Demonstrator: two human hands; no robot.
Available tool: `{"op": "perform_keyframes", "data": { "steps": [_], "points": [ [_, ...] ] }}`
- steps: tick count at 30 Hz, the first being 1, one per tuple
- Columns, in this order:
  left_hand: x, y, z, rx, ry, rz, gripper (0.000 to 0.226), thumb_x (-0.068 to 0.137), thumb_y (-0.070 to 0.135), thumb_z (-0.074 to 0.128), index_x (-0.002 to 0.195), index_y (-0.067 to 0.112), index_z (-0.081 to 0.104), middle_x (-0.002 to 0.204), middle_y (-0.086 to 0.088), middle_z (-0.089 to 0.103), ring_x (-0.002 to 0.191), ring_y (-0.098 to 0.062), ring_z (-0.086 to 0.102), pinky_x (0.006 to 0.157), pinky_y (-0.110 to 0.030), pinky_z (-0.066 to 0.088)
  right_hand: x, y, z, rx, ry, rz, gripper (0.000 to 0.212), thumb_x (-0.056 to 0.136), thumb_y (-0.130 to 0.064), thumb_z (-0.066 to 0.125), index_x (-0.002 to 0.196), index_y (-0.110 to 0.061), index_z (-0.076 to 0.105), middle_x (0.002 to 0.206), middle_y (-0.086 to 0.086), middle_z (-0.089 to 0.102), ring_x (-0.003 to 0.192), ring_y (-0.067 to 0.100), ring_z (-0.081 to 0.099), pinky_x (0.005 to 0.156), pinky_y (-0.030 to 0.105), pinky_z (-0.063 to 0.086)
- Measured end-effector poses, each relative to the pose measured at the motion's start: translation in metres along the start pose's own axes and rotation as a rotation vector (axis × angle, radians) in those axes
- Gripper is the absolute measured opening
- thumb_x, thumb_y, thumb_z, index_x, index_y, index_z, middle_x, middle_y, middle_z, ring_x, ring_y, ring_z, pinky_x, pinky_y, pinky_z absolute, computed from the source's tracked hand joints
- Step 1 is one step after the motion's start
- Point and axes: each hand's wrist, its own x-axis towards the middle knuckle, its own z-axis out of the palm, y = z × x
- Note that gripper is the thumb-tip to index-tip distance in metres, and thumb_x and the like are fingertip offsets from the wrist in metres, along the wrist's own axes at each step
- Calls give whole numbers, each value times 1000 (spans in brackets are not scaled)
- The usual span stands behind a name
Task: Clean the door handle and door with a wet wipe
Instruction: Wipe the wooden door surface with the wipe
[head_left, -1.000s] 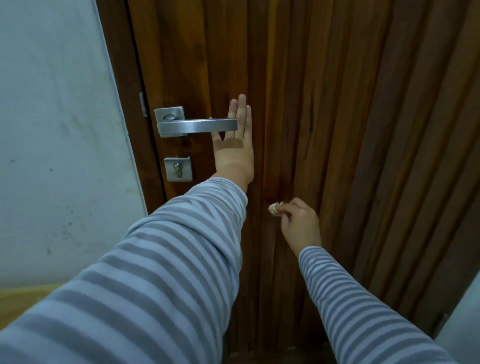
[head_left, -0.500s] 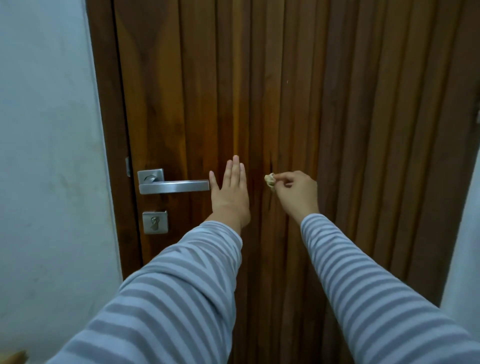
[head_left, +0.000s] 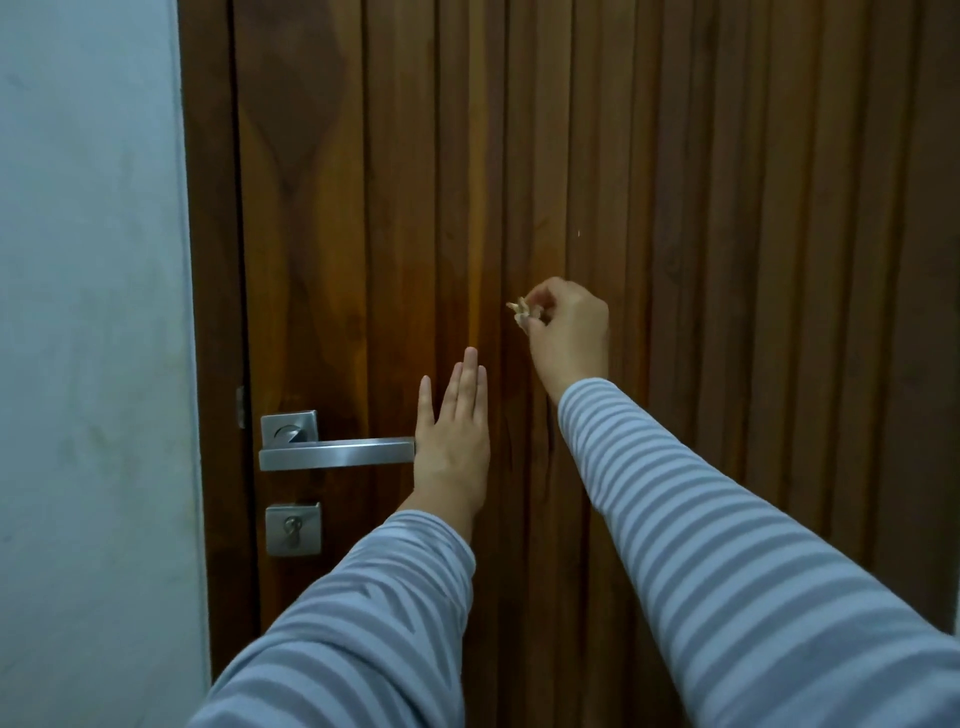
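the right hand (head_left: 569, 332) pinches a small crumpled pale wet wipe (head_left: 521, 312) against the dark brown ribbed wooden door (head_left: 727, 260). soft and light, it probably needs bunching for firm pressure. the left hand (head_left: 453, 441), its grip open and empty, lies flat beside the brushed steel lever handle (head_left: 332, 457).

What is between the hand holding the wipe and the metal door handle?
In the head view, the flat left hand lies between the right hand with the wipe and the door handle; otherwise only bare door.

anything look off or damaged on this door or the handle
Nothing stands out. The door looks intact, the handle sits level, the keyhole plate sits square. The wipe is a small wad pinched in the right hand.
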Motion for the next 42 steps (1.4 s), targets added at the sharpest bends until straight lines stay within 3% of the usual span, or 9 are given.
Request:
{"op": "perform_keyframes", "data": {
  "steps": [5,7,12,17,21,28,36,42],
  "points": [
    [4,2,5,-10,6,-11,118,90,30,68,143,2,-34,143,-18,-51,144,-28,-30,119,-53,-7,5,0,12,-298,68,-73,17,91,-22,60,104,-23,72,102,4,63,96,21,54,83,26,42],
    [5,2,6,-15,8,-17,118,90,29,68,142,2,-35,143,-17,-52,144,-28,-30,119,-53,-7,3,7,19,-347,72,-124,19,93,-26,57,105,-25,72,100,0,65,95,21,50,80,25,37],
    [4,1,5,-15,4,-18,120,88,29,70,143,3,-34,144,-17,-50,144,-28,-29,118,-54,-7,-6,23,27,-441,49,-310,24,95,-18,53,111,-23,70,101,-6,72,95,19,52,77,28,25],
    [2,2,4,-5,2,-21,119,89,30,70,144,3,-32,146,-17,-48,145,-28,-28,118,-53,-7,0,20,16,-447,21,-276,24,94,-19,54,114,-24,66,102,-4,70,100,20,50,83,31,29],
    [2,3,5,-27,6,-18,117,89,26,69,146,3,-30,147,-16,-47,145,-28,-28,118,-53,-7,0,21,21,-544,19,-292,21,95,-20,52,105,-23,71,93,-3,69,96,20,49,76,31,21],
    [2,4,5,-38,9,-20,115,90,26,69,147,3,-28,148,-16,-46,145,-27,-27,119,-52,-5,-25,32,26,-538,-18,-329,22,94,-16,52,104,-21,72,90,-1,68,92,20,50,74,30,19],
    [3,4,4,-63,15,-18,110,92,24,66,149,4,-27,150,-14,-44,146,-26,-26,120,-52,-3,-68,55,28,-534,-93,-351,18,88,-11,58,88,-19,73,75,-2,66,81,19,50,72,28,15],
    [3,4,5,-77,21,-27,110,92,24,66,149,5,-25,151,-14,-43,146,-27,-25,121,-52,-2,-95,65,32,-542,-118,-347,10,81,-6,65,81,-13,72,71,1,65,78,22,53,71,34,31]
  ]
}}
